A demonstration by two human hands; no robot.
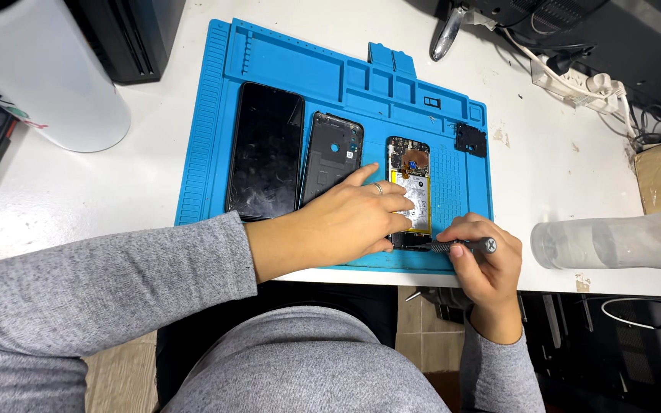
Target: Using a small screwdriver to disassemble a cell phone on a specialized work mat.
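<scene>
An opened phone (408, 170) with its battery and circuit board showing lies on a blue repair mat (216, 130). My left hand (353, 218) rests flat on the phone's lower half and steadies it. My right hand (482, 260) grips a small black screwdriver (464, 246) held sideways, its tip at the phone's bottom edge. The phone's lower end is partly hidden by my fingers.
On the mat lie a black phone screen (265, 149), a dark back cover (332, 153) and a small black part (470, 140). A clear plastic bottle (613, 241) lies at the right. A white cylinder (40, 73) stands top left; a power strip (575, 80) and cables sit top right.
</scene>
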